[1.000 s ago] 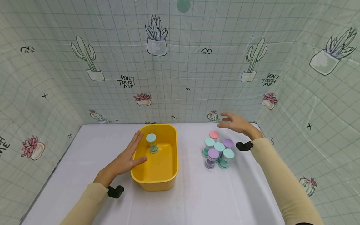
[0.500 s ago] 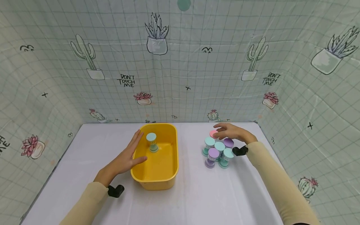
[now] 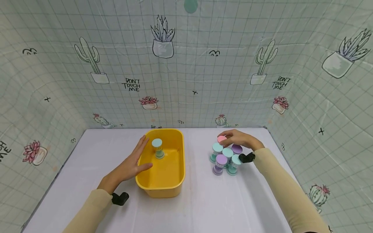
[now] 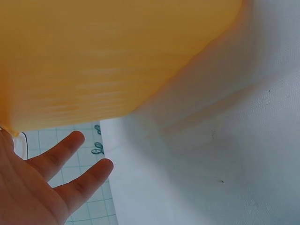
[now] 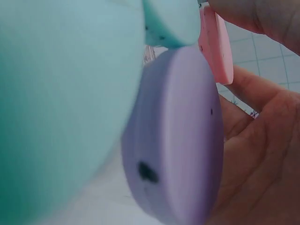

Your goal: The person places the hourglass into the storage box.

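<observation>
My right hand point(image 3: 241, 138) reaches over a cluster of small hourglass sand timers and pinches the pink-capped sand timer point(image 3: 221, 139) at the back. In the right wrist view the thumb and a finger lie on either side of its pink cap point(image 5: 221, 47). A purple cap point(image 5: 187, 136) stands in front of the palm. My left hand point(image 3: 128, 166) has its fingers straight and spread along the left rim of a yellow tub point(image 3: 183, 161); its thumb lies over the rim. One mint-capped sand timer point(image 3: 157, 149) stands upright inside the tub.
Mint-capped timers point(image 3: 217, 148) and purple-capped timers point(image 3: 220, 160) crowd close around the pink one. A white cloth covers the table point(image 3: 201, 200). A grid-patterned curtain point(image 3: 192, 71) rises behind and on both sides.
My right hand has come down and left from above the cluster onto the pink-capped sand timer, and its fingers have closed around the cap. The left hand and tub have stayed put.
</observation>
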Tool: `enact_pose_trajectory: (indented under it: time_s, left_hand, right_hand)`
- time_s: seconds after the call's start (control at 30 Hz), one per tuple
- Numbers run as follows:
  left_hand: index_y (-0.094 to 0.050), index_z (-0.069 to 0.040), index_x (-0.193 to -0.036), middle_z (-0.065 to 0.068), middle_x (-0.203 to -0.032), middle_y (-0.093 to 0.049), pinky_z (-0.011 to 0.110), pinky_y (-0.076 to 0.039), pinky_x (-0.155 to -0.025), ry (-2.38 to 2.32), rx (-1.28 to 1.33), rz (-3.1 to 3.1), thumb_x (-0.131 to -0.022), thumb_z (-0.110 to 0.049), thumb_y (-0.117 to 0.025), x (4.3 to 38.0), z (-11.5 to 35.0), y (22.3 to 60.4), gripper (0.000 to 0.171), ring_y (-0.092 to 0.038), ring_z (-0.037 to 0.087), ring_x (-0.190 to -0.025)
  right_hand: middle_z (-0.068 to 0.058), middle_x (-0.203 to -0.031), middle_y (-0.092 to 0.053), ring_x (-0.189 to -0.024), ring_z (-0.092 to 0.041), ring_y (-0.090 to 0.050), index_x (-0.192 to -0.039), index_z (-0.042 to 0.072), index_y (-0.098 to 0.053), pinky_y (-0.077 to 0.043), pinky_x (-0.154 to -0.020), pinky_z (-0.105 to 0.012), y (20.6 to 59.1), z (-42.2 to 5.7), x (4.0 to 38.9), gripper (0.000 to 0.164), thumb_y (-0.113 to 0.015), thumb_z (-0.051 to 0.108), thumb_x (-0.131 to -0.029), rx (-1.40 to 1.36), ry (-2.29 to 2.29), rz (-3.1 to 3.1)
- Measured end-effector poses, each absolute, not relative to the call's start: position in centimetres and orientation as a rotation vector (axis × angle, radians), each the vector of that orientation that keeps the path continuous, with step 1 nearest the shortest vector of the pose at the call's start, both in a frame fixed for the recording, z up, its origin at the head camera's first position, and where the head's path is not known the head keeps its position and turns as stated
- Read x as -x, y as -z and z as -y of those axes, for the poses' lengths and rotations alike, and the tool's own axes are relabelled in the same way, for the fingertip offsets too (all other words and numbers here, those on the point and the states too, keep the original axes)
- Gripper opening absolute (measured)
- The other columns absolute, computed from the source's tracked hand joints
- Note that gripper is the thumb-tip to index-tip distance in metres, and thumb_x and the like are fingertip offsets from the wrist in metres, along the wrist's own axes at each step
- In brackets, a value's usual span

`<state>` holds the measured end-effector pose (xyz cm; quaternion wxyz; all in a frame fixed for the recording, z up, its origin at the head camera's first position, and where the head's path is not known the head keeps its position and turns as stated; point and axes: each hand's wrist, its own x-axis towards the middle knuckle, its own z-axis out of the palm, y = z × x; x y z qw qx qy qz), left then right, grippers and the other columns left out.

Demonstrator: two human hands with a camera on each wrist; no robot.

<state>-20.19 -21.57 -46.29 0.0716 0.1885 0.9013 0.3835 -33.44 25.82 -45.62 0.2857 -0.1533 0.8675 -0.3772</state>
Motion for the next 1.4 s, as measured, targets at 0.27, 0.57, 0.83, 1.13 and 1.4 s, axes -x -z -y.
enact_pose_trajectory:
  time_s: [0.27, 0.57, 0.83, 1.13, 1.4]
  left_hand:
    - [-0.004, -0.017, -0.167, 0.012, -0.174, 0.009, 0.073, -0.015, -0.119, -1.16, -0.574, -2.713, -0.096, -0.047, -0.065, 20.1, 21.6, 46.4, 0.098, -0.004, 0.047, -0.159]
    - [-0.005, -0.016, -0.167, 0.012, -0.174, 0.008, 0.074, -0.015, -0.119, -1.168, -0.588, -2.716, -0.096, -0.045, -0.065, 20.1, 21.6, 46.4, 0.097, -0.004, 0.046, -0.159]
    - [-0.005, -0.015, -0.167, 0.013, -0.174, 0.008, 0.073, -0.014, -0.12, -1.164, -0.589, -2.718, -0.096, -0.044, -0.065, 20.1, 21.6, 46.4, 0.097, -0.003, 0.047, -0.159]
    - [-0.004, -0.016, -0.167, 0.012, -0.174, 0.009, 0.074, -0.014, -0.119, -1.171, -0.58, -2.713, -0.097, -0.037, -0.066, 20.1, 21.6, 46.3, 0.096, -0.003, 0.047, -0.159]
    - [-0.005, -0.017, -0.167, 0.011, -0.174, 0.009, 0.074, -0.015, -0.119, -1.17, -0.593, -2.717, -0.096, -0.044, -0.066, 20.2, 21.7, 46.5, 0.097, -0.004, 0.047, -0.158]
  right_hand:
    - [-0.016, -0.131, -0.066, -0.107, -0.025, -0.072, -0.141, 0.005, -0.057, -0.051, -0.108, -0.05, 45.4, -25.5, 33.5, 0.058, -0.069, 0.032, -0.093, 0.385, 1.013, -2.325]
    - [-0.016, -0.124, -0.063, -0.102, -0.025, -0.069, -0.142, 0.002, -0.056, -0.055, -0.101, -0.041, 45.2, -25.3, 33.6, 0.057, -0.072, 0.026, -0.093, 0.38, 1.075, -2.286]
    - [-0.018, -0.13, -0.064, -0.108, -0.028, -0.073, -0.147, 0.006, -0.052, -0.051, -0.11, -0.048, 44.6, -25.4, 34.2, 0.059, -0.071, 0.027, -0.096, 0.369, 1.141, -2.273]
    - [-0.022, -0.129, -0.066, -0.111, -0.034, -0.072, -0.149, 0.009, -0.052, -0.053, -0.107, -0.05, 41.8, -23.8, 35.0, 0.056, -0.068, 0.024, -0.098, 0.451, 1.248, -2.305]
    - [-0.027, -0.127, -0.065, -0.104, -0.032, -0.072, -0.146, 0.009, -0.055, -0.059, -0.099, -0.046, 38.6, -21.2, 35.1, 0.053, -0.071, 0.02, -0.096, 0.519, 1.37, -2.294]
